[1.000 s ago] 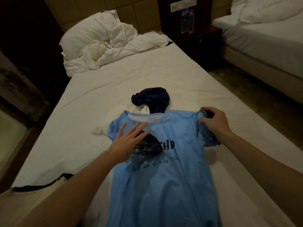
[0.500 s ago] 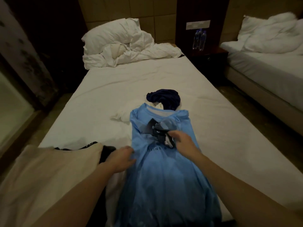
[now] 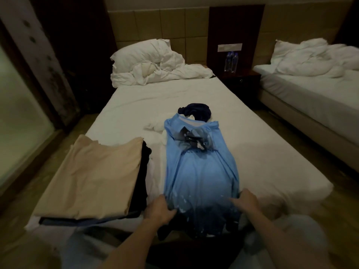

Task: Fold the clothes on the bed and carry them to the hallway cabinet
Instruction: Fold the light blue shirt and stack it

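Observation:
A light blue T-shirt (image 3: 200, 167) lies lengthwise on the white bed (image 3: 262, 162), both sides folded in to a narrow strip. My left hand (image 3: 160, 209) grips its bottom hem at the left corner. My right hand (image 3: 244, 200) holds the hem at the right corner. To the left sits a stack of folded clothes with a beige garment (image 3: 95, 177) on top and dark pieces under it. Beyond the shirt's collar lie a crumpled navy garment (image 3: 198, 111) and a white garment (image 3: 155, 126).
Pillows and a rumpled duvet (image 3: 155, 65) fill the head of the bed. A dark nightstand (image 3: 240, 80) with two water bottles (image 3: 231, 62) stands to the right. A second bed (image 3: 310, 98) is further right, with a floor gap between. A glass panel (image 3: 17, 113) is at the left.
Both sleeves and sides were folded in over the shirt's front. My hands then slid down from the chest to the bottom hem, and my head pulled back.

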Motion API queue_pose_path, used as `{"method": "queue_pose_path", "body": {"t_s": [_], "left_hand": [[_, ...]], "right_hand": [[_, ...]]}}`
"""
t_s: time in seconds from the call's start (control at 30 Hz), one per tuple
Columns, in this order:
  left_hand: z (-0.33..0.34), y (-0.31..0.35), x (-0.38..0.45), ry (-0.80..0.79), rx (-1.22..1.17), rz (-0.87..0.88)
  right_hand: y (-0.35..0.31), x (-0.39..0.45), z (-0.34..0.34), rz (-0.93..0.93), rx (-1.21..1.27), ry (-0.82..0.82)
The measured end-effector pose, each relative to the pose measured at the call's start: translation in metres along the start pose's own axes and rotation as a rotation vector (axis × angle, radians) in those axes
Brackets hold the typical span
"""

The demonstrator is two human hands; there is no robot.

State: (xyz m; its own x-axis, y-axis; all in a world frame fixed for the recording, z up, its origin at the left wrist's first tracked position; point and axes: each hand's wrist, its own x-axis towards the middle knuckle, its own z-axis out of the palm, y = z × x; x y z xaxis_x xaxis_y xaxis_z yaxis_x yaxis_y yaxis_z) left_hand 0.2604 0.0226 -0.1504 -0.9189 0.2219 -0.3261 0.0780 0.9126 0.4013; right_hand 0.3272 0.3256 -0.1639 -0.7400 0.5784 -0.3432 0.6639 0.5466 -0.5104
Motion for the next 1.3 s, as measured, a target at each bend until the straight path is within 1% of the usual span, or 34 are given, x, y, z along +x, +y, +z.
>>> {"method": "queue_pose_path", "body": {"t_s": [0.07, 0.13, 0.2, 0.27, 0.3, 0.33, 0.37, 0.4, 0.43, 0.47, 0.53, 0.6, 0.63, 0.7, 0.73, 0.77, 0.83, 0.9, 0.93, 1.0, 1.03, 1.07, 1.1, 1.17, 1.23, 1.3], "left_hand": [[0.001, 0.002, -0.015, -0.041, 0.069, -0.03], [-0.001, 0.004, -0.022, -0.029, 0.079, -0.051], [-0.007, 0.009, -0.024, -0.021, 0.01, -0.044], [-0.013, 0.018, -0.024, -0.041, -0.109, -0.034], [-0.014, 0.022, -0.022, -0.061, -0.207, -0.029], [-0.018, 0.028, -0.022, -0.107, -0.299, -0.034], [-0.02, 0.033, -0.022, -0.194, -0.376, -0.052], [-0.022, 0.036, -0.021, -0.279, -0.394, -0.064], [-0.023, 0.037, -0.019, -0.319, -0.382, -0.043], [-0.021, 0.034, -0.014, -0.324, -0.346, 0.0], [-0.011, 0.013, 0.007, -0.229, -0.269, 0.132], [-0.002, -0.003, 0.02, -0.107, -0.133, 0.247], [0.002, -0.007, 0.022, -0.064, -0.047, 0.297], [0.007, -0.002, 0.015, 0.042, 0.209, 0.425], [0.011, -0.002, 0.015, 0.097, 0.244, 0.468], [0.014, 0.0, 0.014, 0.134, 0.226, 0.485], [0.022, 0.003, 0.014, 0.152, 0.184, 0.452], [0.029, 0.005, 0.013, 0.162, 0.201, 0.409], [0.03, 0.005, 0.011, 0.169, 0.195, 0.368], [0.028, 0.004, 0.008, 0.199, 0.19, 0.293], [0.027, -0.001, 0.01, 0.246, 0.224, 0.323], [0.025, -0.006, 0.012, 0.288, 0.293, 0.408], [0.025, -0.011, 0.015, 0.296, 0.383, 0.531], [0.021, -0.02, 0.02, 0.252, 0.571, 0.821], [0.015, -0.026, 0.025, 0.209, 0.711, 1.03], [0.01, -0.031, 0.036, 0.213, 0.791, 1.169]], "right_hand": [[0.003, -0.015, 0.004, -0.046, 0.067, -0.004], [0.005, -0.025, 0.007, -0.079, 0.15, 0.031], [0.005, -0.03, 0.01, -0.123, 0.198, 0.075], [0.005, -0.03, 0.013, -0.098, 0.223, 0.131], [0.004, -0.029, 0.014, -0.07, 0.238, 0.15], [0.004, -0.029, 0.014, -0.036, 0.263, 0.146], [0.004, -0.027, 0.014, -0.009, 0.29, 0.129], [0.005, -0.026, 0.015, 0.013, 0.306, 0.106], [0.006, -0.024, 0.015, 0.023, 0.304, 0.087], [0.008, -0.02, 0.016, 0.015, 0.279, 0.081], [0.014, -0.014, 0.015, -0.01, 0.206, 0.087], [0.018, -0.013, 0.012, -0.07, 0.14, 0.101], [0.018, -0.018, 0.009, -0.11, 0.134, 0.109], [0.014, -0.024, 0.004, -0.192, 0.161, 0.153], [0.01, -0.027, 0.002, -0.242, 0.17, 0.183], [0.004, -0.03, 0.001, -0.288, 0.155, 0.211], [-0.008, -0.035, 0.004, -0.37, 0.069, 0.243], [-0.018, -0.039, 0.015, -0.475, -0.003, 0.238], [-0.021, -0.041, 0.024, -0.547, -0.015, 0.204], [-0.02, -0.045, 0.042, -0.72, -0.06, 0.08], [-0.014, -0.046, 0.048, -0.798, -0.118, 0.023], [-0.006, -0.046, 0.053, -0.879, -0.183, 0.002], [0.005, -0.045, 0.054, -0.953, -0.263, 0.026], [0.025, -0.037, 0.052, -1.073, -0.461, 0.07], [0.038, -0.029, 0.045, -1.096, -0.623, 0.064], [0.041, -0.024, 0.037, -1.174, -0.697, 0.071]]}}
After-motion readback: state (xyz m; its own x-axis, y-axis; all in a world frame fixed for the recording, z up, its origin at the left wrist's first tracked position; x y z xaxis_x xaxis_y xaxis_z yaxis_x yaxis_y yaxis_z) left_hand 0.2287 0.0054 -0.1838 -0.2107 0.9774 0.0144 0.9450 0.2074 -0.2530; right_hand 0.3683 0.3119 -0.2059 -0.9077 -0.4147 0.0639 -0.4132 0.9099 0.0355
